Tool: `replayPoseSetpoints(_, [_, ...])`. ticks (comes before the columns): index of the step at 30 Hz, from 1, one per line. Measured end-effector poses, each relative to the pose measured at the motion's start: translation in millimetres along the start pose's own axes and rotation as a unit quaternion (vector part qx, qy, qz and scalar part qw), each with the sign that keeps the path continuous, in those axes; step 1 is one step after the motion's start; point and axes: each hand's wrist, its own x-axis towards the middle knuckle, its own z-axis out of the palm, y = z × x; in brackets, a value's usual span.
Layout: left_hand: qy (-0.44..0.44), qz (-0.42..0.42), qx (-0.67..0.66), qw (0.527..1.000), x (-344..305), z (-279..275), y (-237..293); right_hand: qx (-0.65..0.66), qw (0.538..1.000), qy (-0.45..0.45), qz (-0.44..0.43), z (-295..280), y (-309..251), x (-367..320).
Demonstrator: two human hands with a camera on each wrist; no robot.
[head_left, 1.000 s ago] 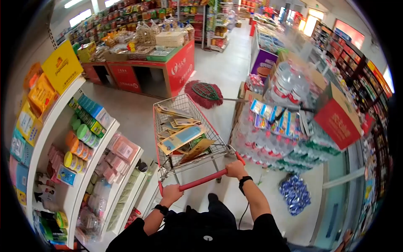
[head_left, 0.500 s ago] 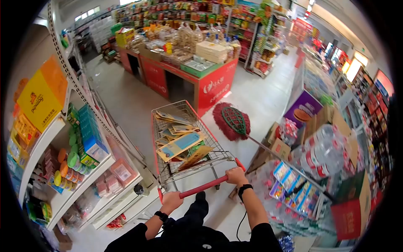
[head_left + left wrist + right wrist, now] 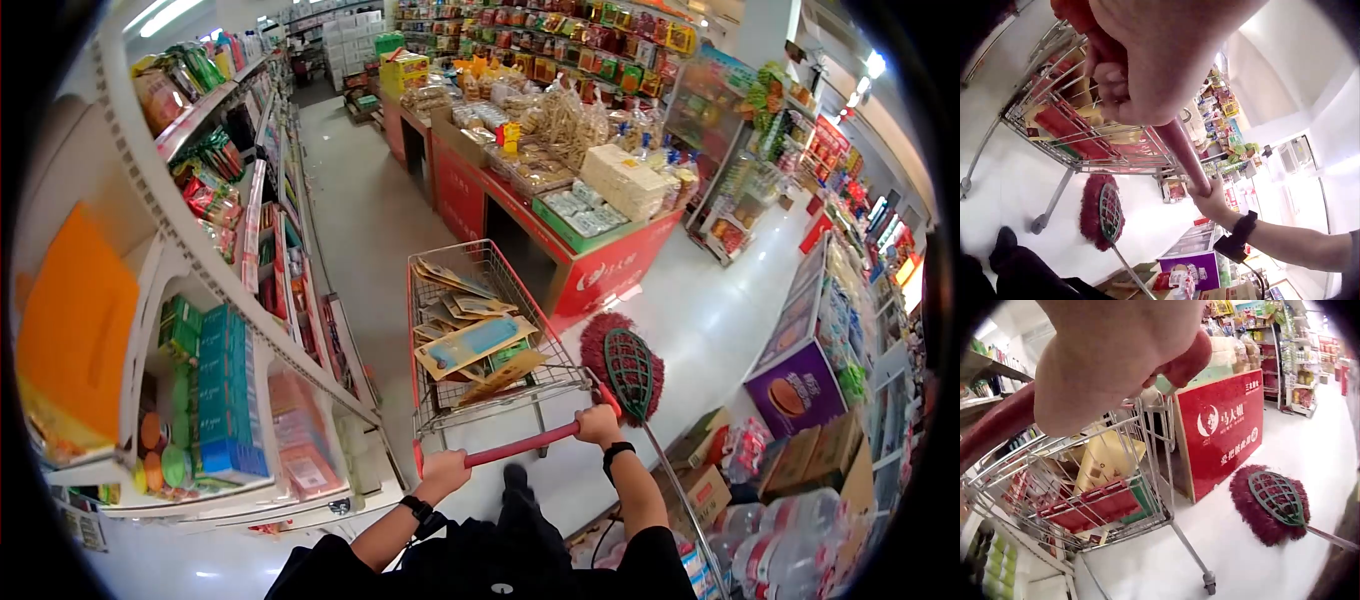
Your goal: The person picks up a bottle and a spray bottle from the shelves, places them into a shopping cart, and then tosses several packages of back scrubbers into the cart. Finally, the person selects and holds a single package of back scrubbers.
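Both hands grip the red handlebar of a wire shopping cart. The left hand wraps the bar's left end, and the right hand holds it near the right end. In the left wrist view the left hand's fingers curl round the bar. The right hand covers the bar in the right wrist view. Inside the basket lies a loose pile of flat card packages, one with a blue panel. A red and green item shows through the wire beneath them.
A dark red mop with a green frame lies on the floor right of the cart. Ahead stands a red display counter heaped with bagged goods. White shelving flanks the left. Cartons and bottled water are stacked at the right.
The view has swung left, so the counter, mop and water bottles have shifted right in it, and an aisle beside the left shelves has appeared. Both hands have kept their grip on the handlebar.
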Motion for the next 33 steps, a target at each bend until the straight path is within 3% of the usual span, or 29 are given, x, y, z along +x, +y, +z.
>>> replayPoseSetpoints(10, [0.021,-0.100,0.009,0.995,200,-63,-32,0.041,0.996,-0.003,-0.084,-4,98,240])
replayPoseSetpoints(12, [0.032,-0.122,0.014,0.992,237,-79,-41,0.028,0.996,-0.062,-0.063,-3,106,290])
replayPoseSetpoints(13, [0.037,-0.131,0.022,0.991,254,-89,-49,0.032,0.997,-0.028,-0.070,6,111,314])
replayPoseSetpoints(19, [0.052,-0.133,0.074,0.987,362,-140,-113,0.045,0.992,0.045,-0.113,13,129,458])
replayPoseSetpoints(29, [0.100,-0.128,0.062,0.985,549,-225,-240,0.015,0.994,-0.010,-0.107,29,148,707])
replayPoseSetpoints(33, [0.100,-0.134,0.044,0.985,614,-270,-288,0.003,0.993,0.030,-0.111,50,152,802])
